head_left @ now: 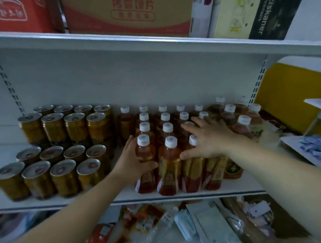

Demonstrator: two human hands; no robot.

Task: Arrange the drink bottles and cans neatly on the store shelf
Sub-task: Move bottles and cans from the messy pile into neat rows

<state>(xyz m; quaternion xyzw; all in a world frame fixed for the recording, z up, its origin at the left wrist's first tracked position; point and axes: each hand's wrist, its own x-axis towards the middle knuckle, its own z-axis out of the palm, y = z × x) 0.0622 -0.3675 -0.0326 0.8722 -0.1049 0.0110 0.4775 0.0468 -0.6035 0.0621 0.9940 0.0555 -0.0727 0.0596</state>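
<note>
Centrally, white-capped drink bottles [169,158] stand in rows from the front edge of the shelf [122,194] to its back wall. The left hand [130,162] grips the front-left bottle [145,150], fingers and thumb curled round it. The right hand [211,139] lies spread, fingers straight, over the neighbouring rows, thumb against a front bottle. Gold cans [63,146] fill the shelf's left half, stacked two high at the back. Cartons [130,12] sit above.

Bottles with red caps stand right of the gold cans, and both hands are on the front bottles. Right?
Not quite. The caps are white, not red; the head view shows it. The bottles do stand right of the cans, with the left hand and right hand on the front ones.
</note>
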